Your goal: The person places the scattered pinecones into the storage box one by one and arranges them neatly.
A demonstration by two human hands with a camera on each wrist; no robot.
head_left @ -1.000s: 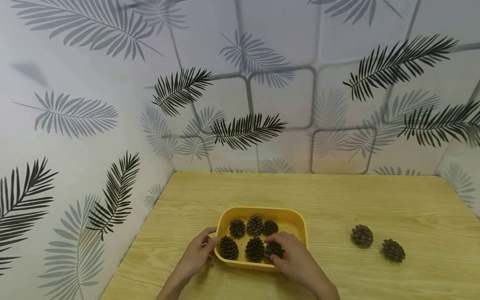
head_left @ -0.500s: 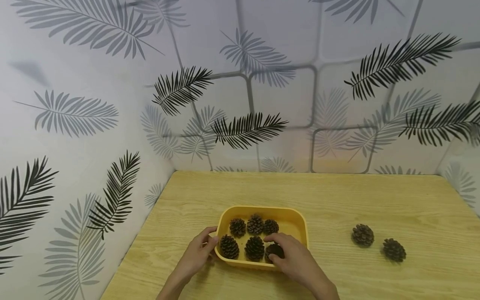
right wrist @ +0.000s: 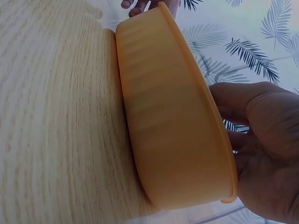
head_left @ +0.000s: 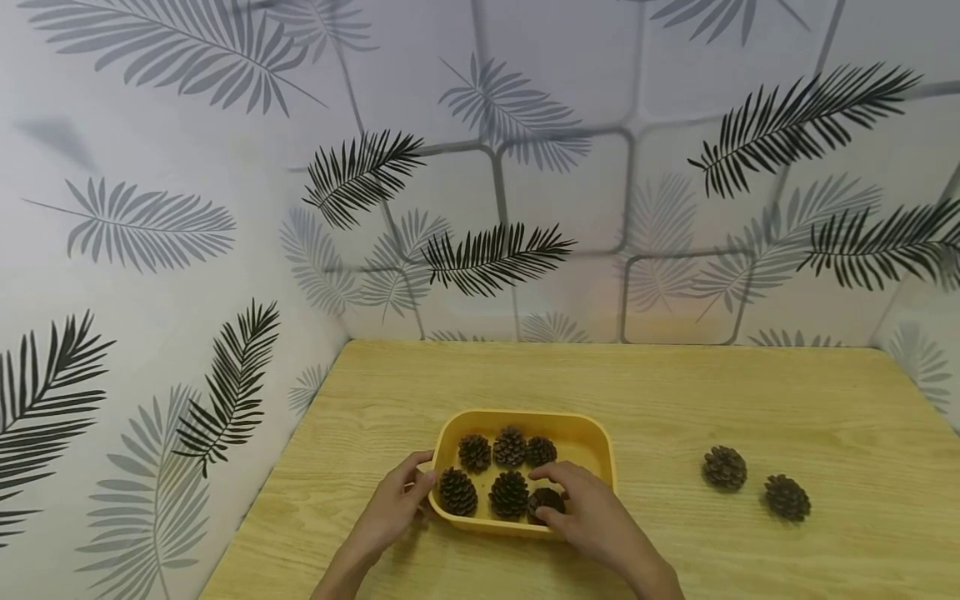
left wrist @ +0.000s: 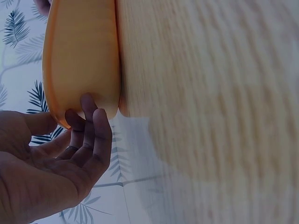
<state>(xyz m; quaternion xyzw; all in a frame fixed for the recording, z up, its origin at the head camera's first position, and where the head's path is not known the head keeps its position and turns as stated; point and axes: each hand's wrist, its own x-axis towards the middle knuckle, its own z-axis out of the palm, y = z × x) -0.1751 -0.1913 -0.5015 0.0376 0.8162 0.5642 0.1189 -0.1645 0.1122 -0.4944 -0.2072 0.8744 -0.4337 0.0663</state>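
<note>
A yellow plastic basin (head_left: 592, 430) stands on the table with several brown pine cones inside, in two rows. My left hand (head_left: 393, 506) holds its left end, the thumb at the rim; in the left wrist view the fingers (left wrist: 100, 135) curl against the outer wall. My right hand (head_left: 592, 512) reaches over the near right rim and grips the front-right pine cone (head_left: 545, 502) between thumb and fingers. Beside that cone sits the front-middle pine cone (head_left: 509, 494), then the front-left one (head_left: 457, 492). The right wrist view shows the basin's outside wall hiding the fingertips.
Two loose pine cones lie on the wood-grain table (head_left: 675, 383) to the right: a nearer-in pine cone (head_left: 724, 468) and a farther-right pine cone (head_left: 787, 497). A leaf-patterned wall covering (head_left: 562, 200) rises behind and along the left side.
The pine cone in my right hand has turned a little, showing a darker, rounder face. Both hands, the basin and the other pine cones stay almost where they were.
</note>
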